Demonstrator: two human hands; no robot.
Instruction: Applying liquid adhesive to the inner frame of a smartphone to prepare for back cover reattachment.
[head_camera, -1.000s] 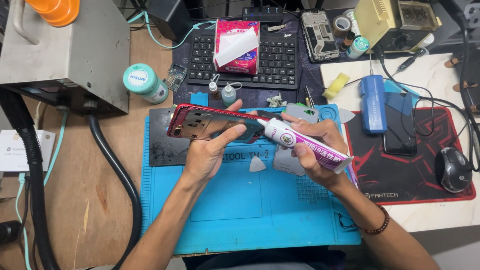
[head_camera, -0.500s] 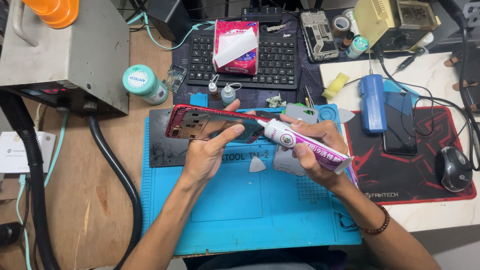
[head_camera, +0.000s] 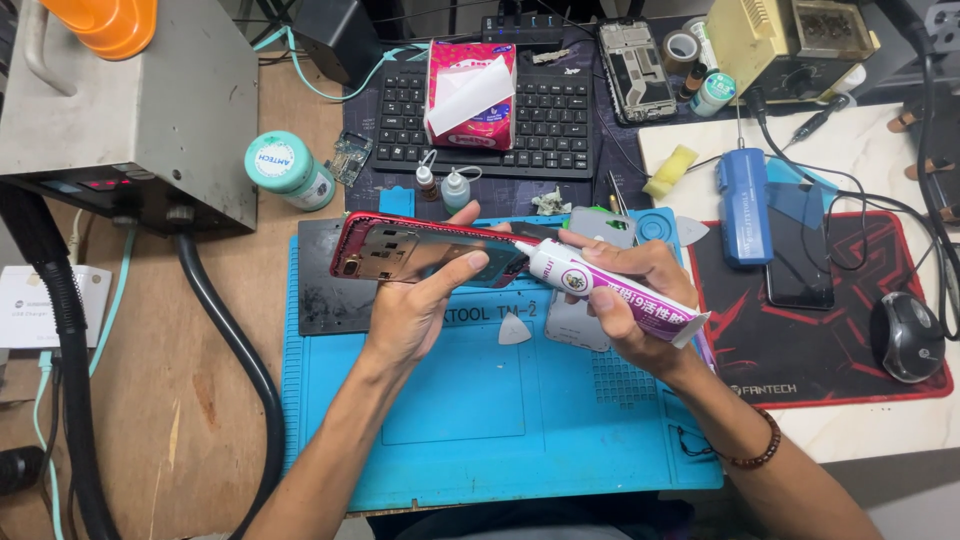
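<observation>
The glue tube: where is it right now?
In the head view, the glue tube sits right of centre in the right hand, above the blue mat, its nozzle at the red phone frame held by the left hand.

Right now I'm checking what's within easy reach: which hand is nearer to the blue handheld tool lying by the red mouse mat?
Right. The right hand, holding a white and purple tube, sits just left of and below the blue tool. The left hand is farther left, holding the red phone frame.
</observation>
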